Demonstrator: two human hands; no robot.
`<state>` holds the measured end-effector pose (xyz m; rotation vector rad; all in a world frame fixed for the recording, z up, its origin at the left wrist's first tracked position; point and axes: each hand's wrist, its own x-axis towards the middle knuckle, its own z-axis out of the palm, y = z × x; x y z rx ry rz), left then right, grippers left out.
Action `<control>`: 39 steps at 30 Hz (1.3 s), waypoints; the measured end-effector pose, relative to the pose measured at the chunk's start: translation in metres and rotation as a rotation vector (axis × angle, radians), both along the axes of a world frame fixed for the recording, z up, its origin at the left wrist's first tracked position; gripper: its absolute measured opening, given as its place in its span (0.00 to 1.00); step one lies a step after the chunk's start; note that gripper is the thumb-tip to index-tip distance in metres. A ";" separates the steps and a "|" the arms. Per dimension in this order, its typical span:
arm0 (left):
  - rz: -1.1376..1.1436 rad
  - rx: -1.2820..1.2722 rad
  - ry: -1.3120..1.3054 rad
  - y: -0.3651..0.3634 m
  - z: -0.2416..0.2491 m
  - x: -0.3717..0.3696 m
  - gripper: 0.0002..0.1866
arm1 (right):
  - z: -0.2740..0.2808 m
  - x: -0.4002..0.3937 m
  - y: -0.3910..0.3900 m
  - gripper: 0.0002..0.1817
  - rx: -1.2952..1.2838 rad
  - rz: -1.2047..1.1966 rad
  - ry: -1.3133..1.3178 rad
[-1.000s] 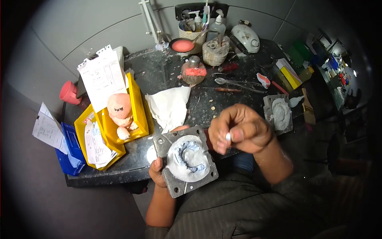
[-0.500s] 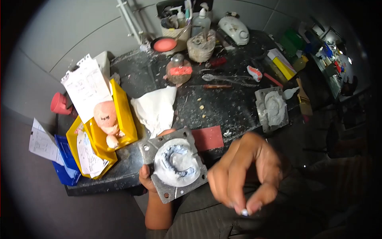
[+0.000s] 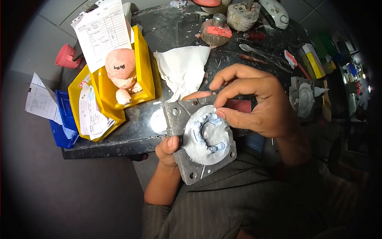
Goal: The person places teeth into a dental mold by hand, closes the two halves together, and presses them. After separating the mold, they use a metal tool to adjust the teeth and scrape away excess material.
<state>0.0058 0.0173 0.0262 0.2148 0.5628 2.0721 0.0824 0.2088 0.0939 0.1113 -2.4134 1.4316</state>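
Rn the L hand (image 3: pixel 168 150) is gripping the metal plate (image 3: pixel 193 169), thumb pressing on its L edge & other fingers showing past its far edge. The plate is sitting tilted in the air, over the lap & the table's near edge. A white plaster round (image 3: pixel 211 157) is filling the plate's middle, w/ a blue-grey arch (image 3: pixel 199 131) curving on top. The R hand (image 3: pixel 254 103) is hovering over the plate's far R part, thumb & index pinching a tiny pale bit (image 3: pixel 217 109) right by the arch's far end; can't tell if the bit is touching it. The R hand's other fingers are staying loosely bent.

Past the plate, a crumpled white cloth (image 3: pixel 181 67) is lying on the dark table (image 3: pixel 111 135). A red sheet (image 3: pixel 242 105) is peeking out beyond the plate's far R side, partly behind the R hand. L of the plate, a yellow bin (image 3: pixel 145 67) is holding a pink lump (image 3: pixel 119 63) w/ dark marks; a 2nd yellow bin (image 3: pixel 75 99) is holding papers (image 3: pixel 91 115), & a blue bin (image 3: pixel 63 127) is sitting farther L. Well R of the plate, another metal plate (image 3: pixel 295 85) w/ plaster is lying flat. Farther beyond the plate, a round base (image 3: pixel 215 36) is carrying a pink block & metal knob, w/ tools (image 3: pixel 258 51) lying to its R.
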 end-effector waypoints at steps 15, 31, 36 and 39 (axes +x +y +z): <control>-0.059 -0.052 0.117 -0.005 -0.004 -0.001 0.59 | -0.005 -0.005 -0.005 0.07 0.035 0.024 -0.006; -0.072 -0.076 0.077 -0.011 -0.010 -0.004 0.58 | -0.002 -0.005 -0.003 0.10 0.063 0.056 -0.061; -0.057 -0.069 0.069 -0.010 -0.010 -0.002 0.58 | -0.002 -0.004 -0.004 0.11 0.069 0.055 -0.062; -0.050 -0.073 0.086 -0.009 -0.007 -0.003 0.58 | 0.000 -0.002 -0.002 0.11 0.099 0.049 -0.102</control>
